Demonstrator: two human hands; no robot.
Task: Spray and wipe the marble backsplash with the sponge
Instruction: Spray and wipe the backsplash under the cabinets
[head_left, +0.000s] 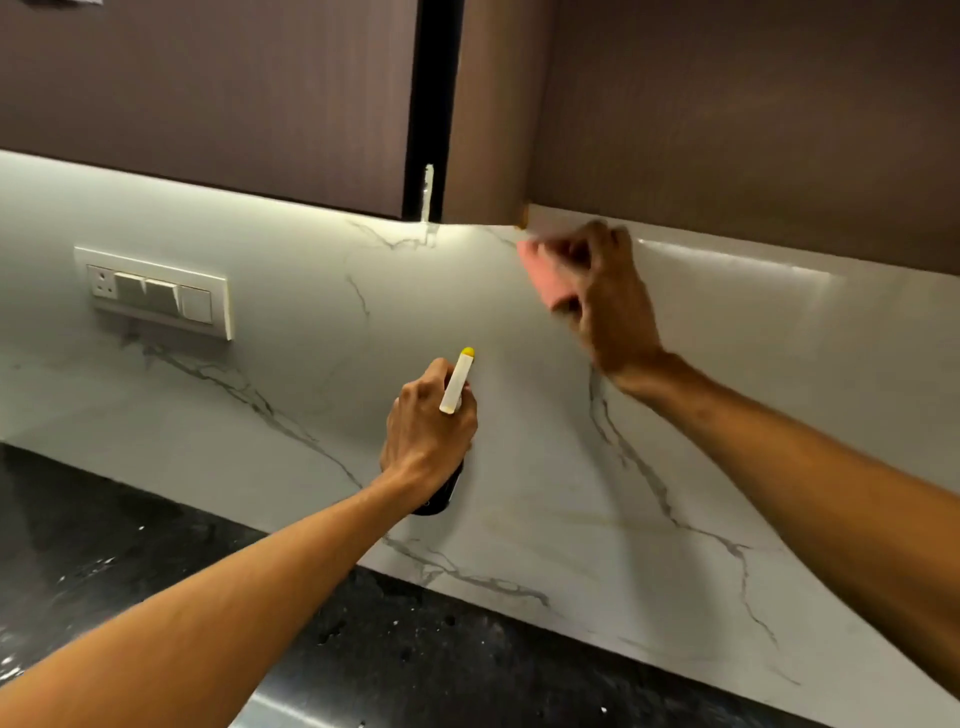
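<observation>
Right hand (602, 291) presses one sponge (543, 278) on backsplash (519, 467); left hand (428, 431) grips one spray bottle (454, 389).

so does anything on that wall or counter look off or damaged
Mostly fine. A ragged white strip hangs in the dark gap between the upper cabinets, like loose sealant. Faint yellowish streaks mark the marble backsplash low down, and white specks dot the black counter.

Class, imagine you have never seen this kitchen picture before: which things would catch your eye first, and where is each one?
First, the right hand high on the marble backsplash, pressing a pink sponge just under the dark wall cabinets. Next, the left hand at centre, gripping a dark spray bottle with a white, yellow-tipped nozzle aimed at the wall. At left, a white switch panel stands out above the black counter.
</observation>
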